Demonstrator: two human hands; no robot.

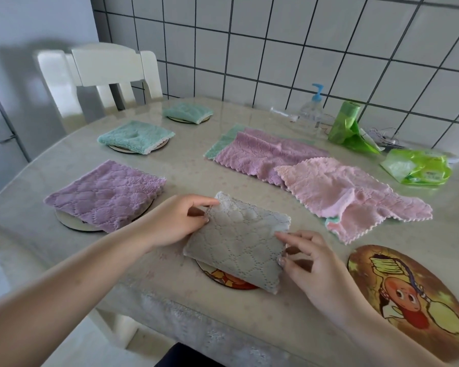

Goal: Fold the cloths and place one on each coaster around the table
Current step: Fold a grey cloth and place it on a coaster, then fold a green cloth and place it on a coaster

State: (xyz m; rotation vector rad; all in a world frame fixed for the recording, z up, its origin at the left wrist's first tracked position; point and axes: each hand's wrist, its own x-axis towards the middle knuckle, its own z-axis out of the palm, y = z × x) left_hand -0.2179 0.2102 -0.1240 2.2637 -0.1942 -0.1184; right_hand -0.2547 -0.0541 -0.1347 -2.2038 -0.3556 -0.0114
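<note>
Both forearms are bare, with no sleeves, watch or bracelet showing. The left hand [182,221] and right hand [312,263] wear no gloves or rings; the nails look pale-polished, perhaps, though blur hides detail.

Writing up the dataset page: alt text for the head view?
Both hands, left hand and right hand, pinch a folded grey cloth onto a coaster at the table's near edge. Three folded cloths already cover coasters; unfolded ones lie beyond.
</note>
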